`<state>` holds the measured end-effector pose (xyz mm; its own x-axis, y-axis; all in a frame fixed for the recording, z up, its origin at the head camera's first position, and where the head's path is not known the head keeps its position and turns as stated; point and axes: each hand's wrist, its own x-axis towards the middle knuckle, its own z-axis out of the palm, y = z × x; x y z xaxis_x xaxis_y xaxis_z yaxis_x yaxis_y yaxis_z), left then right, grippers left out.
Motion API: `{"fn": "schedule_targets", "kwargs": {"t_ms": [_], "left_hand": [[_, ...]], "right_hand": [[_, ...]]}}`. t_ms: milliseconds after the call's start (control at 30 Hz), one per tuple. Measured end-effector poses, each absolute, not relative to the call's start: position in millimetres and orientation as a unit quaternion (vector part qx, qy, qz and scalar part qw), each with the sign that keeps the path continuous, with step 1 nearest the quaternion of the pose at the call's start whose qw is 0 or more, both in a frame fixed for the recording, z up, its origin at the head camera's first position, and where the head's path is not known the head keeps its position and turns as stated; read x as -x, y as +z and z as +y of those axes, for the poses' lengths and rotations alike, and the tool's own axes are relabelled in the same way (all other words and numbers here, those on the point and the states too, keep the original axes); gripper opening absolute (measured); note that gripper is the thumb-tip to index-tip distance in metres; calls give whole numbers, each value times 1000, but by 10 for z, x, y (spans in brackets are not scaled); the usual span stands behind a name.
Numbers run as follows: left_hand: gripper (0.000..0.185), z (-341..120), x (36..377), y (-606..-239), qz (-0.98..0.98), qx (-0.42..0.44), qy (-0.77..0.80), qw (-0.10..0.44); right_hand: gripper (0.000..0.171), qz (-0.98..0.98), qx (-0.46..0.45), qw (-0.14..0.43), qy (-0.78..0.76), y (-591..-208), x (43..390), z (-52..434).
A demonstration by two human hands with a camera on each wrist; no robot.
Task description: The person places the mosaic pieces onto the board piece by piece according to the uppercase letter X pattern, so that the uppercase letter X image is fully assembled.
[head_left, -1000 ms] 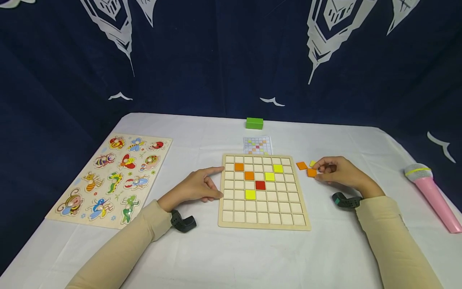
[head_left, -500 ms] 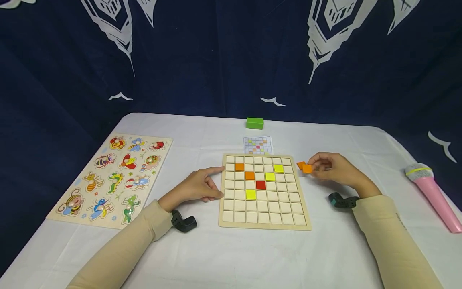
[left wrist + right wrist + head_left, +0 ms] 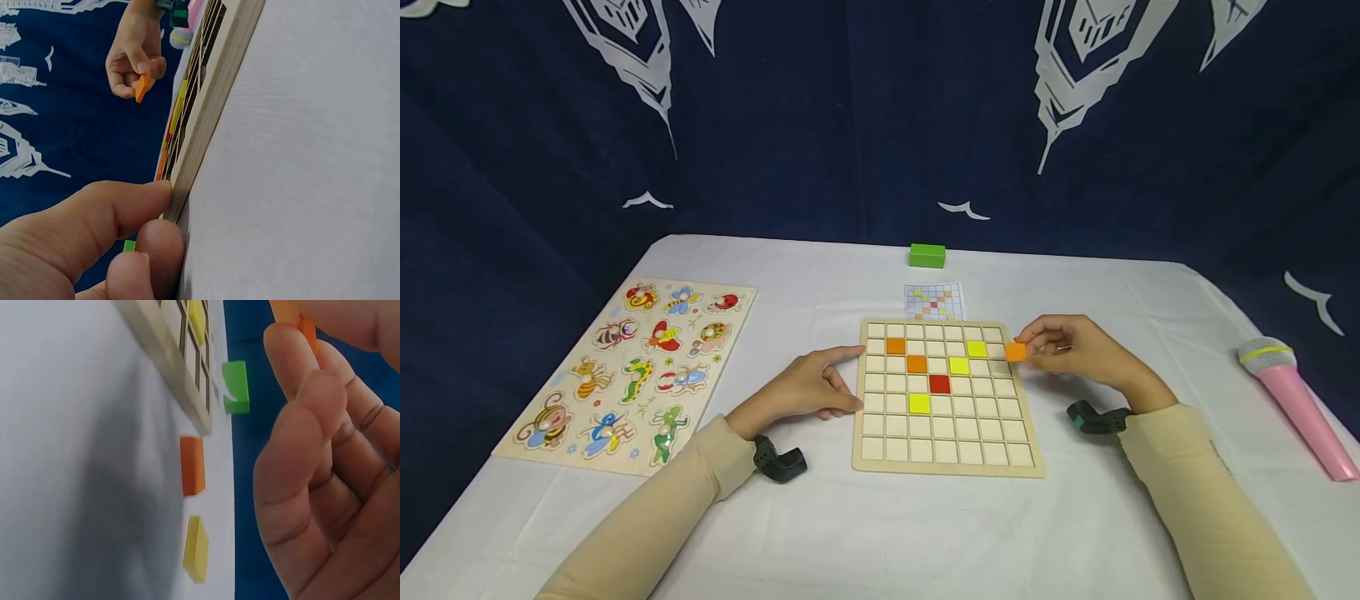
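A wooden grid board (image 3: 947, 473) lies mid-table, with a red tile (image 3: 939, 384), two orange tiles and three yellow tiles in its cells. My left hand (image 3: 811, 387) touches the board's left edge, index finger extended and the other fingers bent. Over the board's right edge, my right hand (image 3: 1078, 354) pinches an orange tile (image 3: 1016, 352) between thumb and fingers, raised off the board. Another orange tile (image 3: 192, 465) and a yellow tile (image 3: 197, 550) lie on the cloth in the right wrist view; the head view mostly hides them behind the right hand.
Behind the board lies a card (image 3: 933, 302) printed with a coloured grid, and beyond it a green block (image 3: 927, 256). An insect puzzle board (image 3: 647, 358) is at the left. At the far right lies a pink microphone (image 3: 1303, 408). A dark curtain hangs behind the table.
My right hand has picked up an orange tile from the small pile and carried it left to the board's right edge. My left hand has stayed in place.
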<state>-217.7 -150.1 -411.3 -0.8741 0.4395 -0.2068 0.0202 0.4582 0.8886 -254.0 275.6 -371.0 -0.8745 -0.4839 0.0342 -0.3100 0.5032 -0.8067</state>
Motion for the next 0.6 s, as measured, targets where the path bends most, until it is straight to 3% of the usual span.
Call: {"fn": "schedule_targets", "kwargs": {"t_ms": [600], "left_hand": [[89,-1502,2177,-4109,826,-141,505,208]], "right_hand": [[23,865,280,149,-390,-3643,2410,2402]]}}
